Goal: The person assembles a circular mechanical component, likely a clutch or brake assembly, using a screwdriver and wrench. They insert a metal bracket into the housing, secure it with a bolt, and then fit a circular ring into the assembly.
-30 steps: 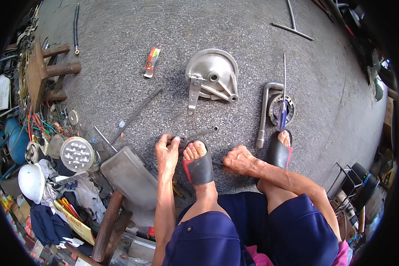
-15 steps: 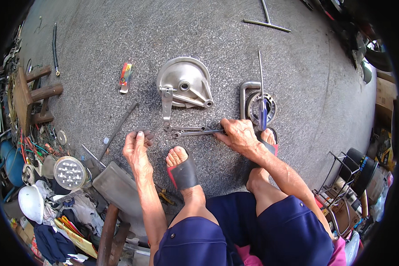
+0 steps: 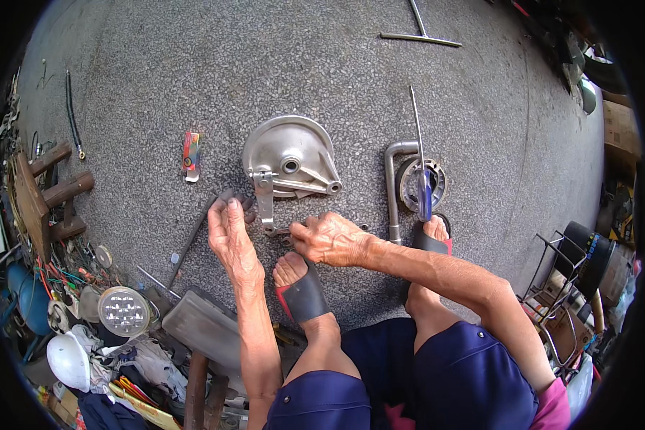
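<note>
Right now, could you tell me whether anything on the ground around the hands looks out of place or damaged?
Nothing looks damaged or spilled. One oddity: the blue-handled screwdriver lies across the round metal ring instead of on the floor. The brake drum plate lies flat by the left hand and right hand.

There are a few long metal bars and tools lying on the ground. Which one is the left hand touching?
The dark flat bar at the left hand, whose fingertips rest on its upper end. The bent grey pipe and the blue-handled screwdriver lie further right, untouched.
</note>
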Available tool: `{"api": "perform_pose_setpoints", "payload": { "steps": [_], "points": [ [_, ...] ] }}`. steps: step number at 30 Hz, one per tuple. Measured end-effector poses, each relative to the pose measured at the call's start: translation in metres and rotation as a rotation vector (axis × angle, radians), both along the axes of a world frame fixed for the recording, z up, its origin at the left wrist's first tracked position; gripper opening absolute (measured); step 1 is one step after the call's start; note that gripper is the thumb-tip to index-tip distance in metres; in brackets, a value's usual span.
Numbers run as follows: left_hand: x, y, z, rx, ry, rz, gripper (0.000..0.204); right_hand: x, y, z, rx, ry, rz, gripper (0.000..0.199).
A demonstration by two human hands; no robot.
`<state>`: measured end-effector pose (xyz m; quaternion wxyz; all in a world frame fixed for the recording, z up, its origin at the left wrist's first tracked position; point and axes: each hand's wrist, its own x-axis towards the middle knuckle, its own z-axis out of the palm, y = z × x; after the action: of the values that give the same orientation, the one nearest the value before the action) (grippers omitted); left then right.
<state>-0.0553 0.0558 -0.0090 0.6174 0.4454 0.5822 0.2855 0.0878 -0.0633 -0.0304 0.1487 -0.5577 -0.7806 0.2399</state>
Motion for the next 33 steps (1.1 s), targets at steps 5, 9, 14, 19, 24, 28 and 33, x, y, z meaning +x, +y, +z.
{"api": "perform_pose_setpoints", "payload": {
  "steps": [5, 9, 14, 19, 24, 28, 33],
  "points": [
    [0.021, 0.017, 0.010, 0.089, -0.070, -0.130, 0.036, -0.008, 0.001, 0.008, 0.006, -0.060, -0.018, 0.011],
    [0.031, 0.018, 0.006, 0.086, -0.148, -0.195, 0.039, -0.009, -0.004, 0.007, -0.054, -0.071, -0.070, 0.019],
    [0.025, 0.013, -0.009, -0.003, -0.173, -0.126, 0.027, 0.018, 0.001, 0.031, -0.260, 0.405, -0.564, 0.021],
    [0.028, 0.014, -0.008, -0.030, -0.221, -0.070, 0.021, 0.048, 0.031, 0.048, -0.261, 0.638, -0.879, 0.016],
    [0.026, 0.019, -0.009, -0.114, -0.285, -0.047, 0.020, 0.052, 0.048, 0.037, -0.143, 0.608, -0.825, 0.020],
    [0.026, 0.021, -0.009, -0.141, -0.328, -0.045, 0.018, 0.047, 0.052, 0.039, -0.296, 0.807, -0.944, 0.023],
    [0.027, 0.023, -0.009, -0.176, -0.376, -0.042, 0.014, 0.049, 0.044, 0.030, -0.406, 0.960, -1.044, 0.025]
  ]
}}
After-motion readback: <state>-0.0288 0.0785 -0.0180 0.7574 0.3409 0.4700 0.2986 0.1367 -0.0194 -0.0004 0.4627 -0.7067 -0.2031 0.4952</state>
